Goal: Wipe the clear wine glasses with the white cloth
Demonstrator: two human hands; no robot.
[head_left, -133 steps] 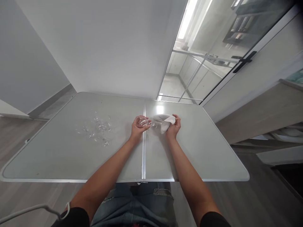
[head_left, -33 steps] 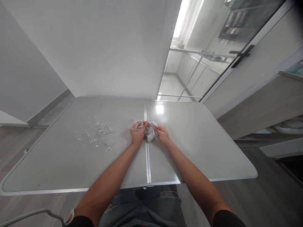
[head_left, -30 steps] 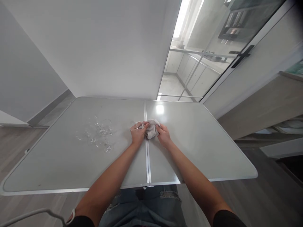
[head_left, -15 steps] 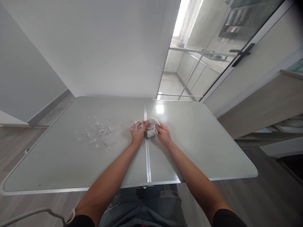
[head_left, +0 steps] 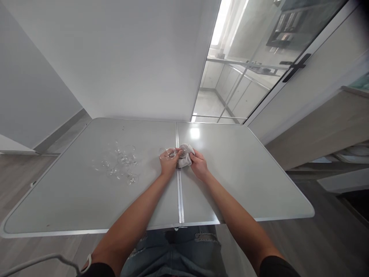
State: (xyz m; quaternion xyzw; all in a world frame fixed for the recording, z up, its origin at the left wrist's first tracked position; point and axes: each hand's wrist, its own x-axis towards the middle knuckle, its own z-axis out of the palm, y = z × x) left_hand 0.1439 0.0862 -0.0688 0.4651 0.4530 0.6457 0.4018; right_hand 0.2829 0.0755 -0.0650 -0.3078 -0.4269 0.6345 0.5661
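Over the table seam, the left hand grips a glass and the right hand a pale cloth.

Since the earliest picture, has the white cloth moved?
Yes: the white cloth has moved left. Earlier it was wholly right of the metal seam; now, held by the right hand, its left edge overlaps that seam in view.

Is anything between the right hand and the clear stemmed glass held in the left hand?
Yes: a crumpled off-white cloth, gripped by the right hand and bunched at one end of the clear stemmed glass in the left hand. Nothing else visible stands between; the clustered clear glasses are farther left.
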